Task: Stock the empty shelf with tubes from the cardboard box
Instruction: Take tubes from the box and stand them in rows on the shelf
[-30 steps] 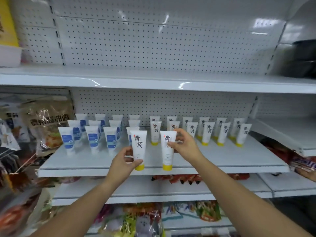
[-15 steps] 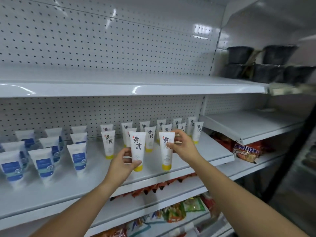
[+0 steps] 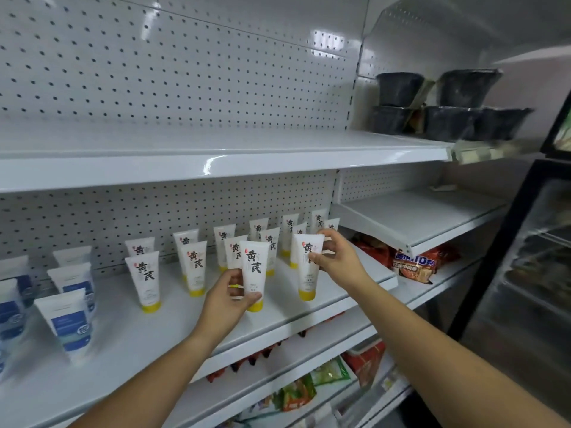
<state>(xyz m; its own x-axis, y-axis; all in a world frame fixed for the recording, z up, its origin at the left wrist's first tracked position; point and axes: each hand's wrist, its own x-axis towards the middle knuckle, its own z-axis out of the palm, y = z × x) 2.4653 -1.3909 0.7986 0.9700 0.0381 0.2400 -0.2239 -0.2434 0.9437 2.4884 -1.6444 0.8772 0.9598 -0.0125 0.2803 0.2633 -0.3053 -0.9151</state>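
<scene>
Tubes on the shelf [image 3: 309, 313] carry black "黄芪" lettering and yellow caps. Left hand [image 3: 227, 299] is closed around the lower part of one tube [image 3: 254, 267], cap down at the shelf front. Right hand [image 3: 335, 257] pinches the upper edge of a second tube [image 3: 306, 267], upright just beside. Red snack pack [image 3: 414, 263] reads "10".

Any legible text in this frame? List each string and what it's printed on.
"黄芪": front of the yellow-capped tubes, including the two in the left hand and right hand.
"10": red snack packet; its remaining characters are blurred.
Blue-label tubes: print too small to read.
</scene>
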